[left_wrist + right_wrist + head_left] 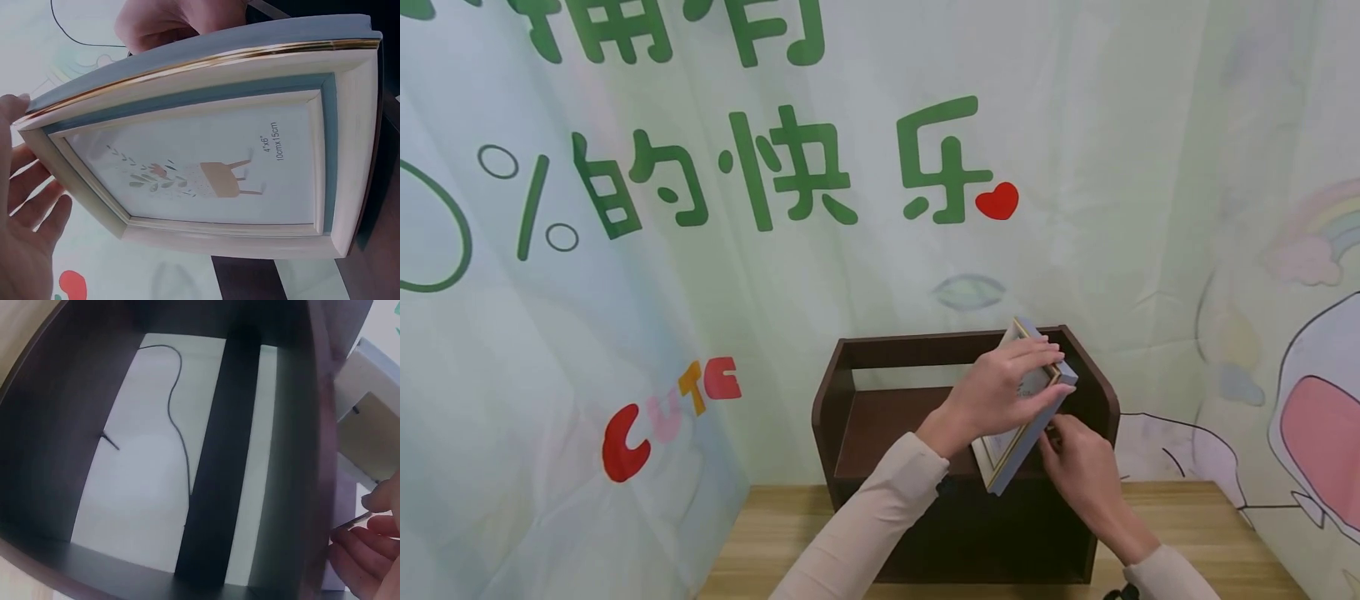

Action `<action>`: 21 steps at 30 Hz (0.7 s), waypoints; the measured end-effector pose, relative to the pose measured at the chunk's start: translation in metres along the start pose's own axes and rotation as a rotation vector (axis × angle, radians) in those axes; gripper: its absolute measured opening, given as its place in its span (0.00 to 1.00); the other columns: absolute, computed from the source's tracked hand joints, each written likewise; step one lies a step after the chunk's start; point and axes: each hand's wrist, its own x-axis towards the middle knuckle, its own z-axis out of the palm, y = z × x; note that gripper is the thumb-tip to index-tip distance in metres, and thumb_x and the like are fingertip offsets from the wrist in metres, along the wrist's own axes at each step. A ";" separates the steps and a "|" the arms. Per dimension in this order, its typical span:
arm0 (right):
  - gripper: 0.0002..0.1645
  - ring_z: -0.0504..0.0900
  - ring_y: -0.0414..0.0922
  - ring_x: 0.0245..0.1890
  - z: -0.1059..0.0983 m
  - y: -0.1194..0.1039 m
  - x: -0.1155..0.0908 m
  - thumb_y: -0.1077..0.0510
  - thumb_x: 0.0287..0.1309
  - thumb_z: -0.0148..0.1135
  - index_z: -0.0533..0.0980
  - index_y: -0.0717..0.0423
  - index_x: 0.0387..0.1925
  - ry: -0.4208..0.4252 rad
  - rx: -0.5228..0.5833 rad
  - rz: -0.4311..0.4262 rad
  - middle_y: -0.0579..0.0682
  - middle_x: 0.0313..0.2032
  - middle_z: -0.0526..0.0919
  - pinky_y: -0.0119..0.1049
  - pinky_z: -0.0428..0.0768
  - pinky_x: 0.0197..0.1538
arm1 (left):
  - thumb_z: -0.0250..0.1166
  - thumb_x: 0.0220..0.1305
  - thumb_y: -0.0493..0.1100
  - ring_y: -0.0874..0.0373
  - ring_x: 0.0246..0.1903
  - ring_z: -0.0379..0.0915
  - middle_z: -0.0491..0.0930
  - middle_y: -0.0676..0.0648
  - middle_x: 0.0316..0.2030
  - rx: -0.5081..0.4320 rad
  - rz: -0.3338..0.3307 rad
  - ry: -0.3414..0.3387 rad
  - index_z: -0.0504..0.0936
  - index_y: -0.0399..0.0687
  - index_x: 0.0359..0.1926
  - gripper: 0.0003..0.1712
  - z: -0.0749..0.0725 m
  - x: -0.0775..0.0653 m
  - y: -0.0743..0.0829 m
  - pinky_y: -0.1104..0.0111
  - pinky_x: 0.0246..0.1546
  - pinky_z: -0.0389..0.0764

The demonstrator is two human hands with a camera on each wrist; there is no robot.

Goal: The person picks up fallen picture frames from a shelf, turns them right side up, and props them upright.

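Note:
A picture frame (1028, 438) with a cream border, gold line and blue-grey sides is held tilted above a dark brown shelf unit (891, 425). Its front shows a printed insert (206, 169) with a plant drawing and size text. My left hand (1000, 387) grips the frame near its upper end, thumb on one side and fingers across the other. Behind the frame, my right hand (1078, 462) pinches a thin, narrow piece (353, 522). The right wrist view shows part of the frame's beige backing (373, 428); where the piece joins is hidden.
The shelf unit stands on a wooden table (1180, 517), with raised sides and a back rail (925, 348). Behind it hangs a printed cloth backdrop (1090, 208) with green characters and a red heart. The unit's open interior shows in the right wrist view.

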 end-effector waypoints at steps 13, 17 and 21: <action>0.06 0.84 0.44 0.23 -0.037 -0.026 0.012 0.67 0.52 0.68 0.82 0.60 0.34 0.109 0.109 0.024 0.52 0.29 0.87 0.21 0.78 0.29 | 0.61 0.70 0.48 0.55 0.59 0.76 0.79 0.45 0.59 -0.273 -0.273 0.140 0.77 0.45 0.61 0.22 0.006 -0.015 -0.038 0.66 0.58 0.79; 0.06 0.83 0.43 0.23 -0.050 -0.035 0.016 0.66 0.56 0.67 0.83 0.62 0.37 0.122 0.139 0.118 0.53 0.29 0.88 0.14 0.73 0.29 | 0.61 0.70 0.45 0.54 0.54 0.79 0.81 0.46 0.56 -0.384 -0.403 0.165 0.79 0.46 0.60 0.20 0.015 -0.024 -0.054 0.68 0.54 0.81; 0.07 0.80 0.41 0.21 -0.059 -0.045 0.017 0.64 0.60 0.65 0.83 0.63 0.40 0.167 0.135 0.133 0.54 0.27 0.88 0.17 0.72 0.25 | 0.62 0.69 0.44 0.57 0.55 0.79 0.82 0.49 0.56 -0.444 -0.550 0.152 0.79 0.48 0.60 0.19 0.025 -0.035 -0.068 0.70 0.54 0.81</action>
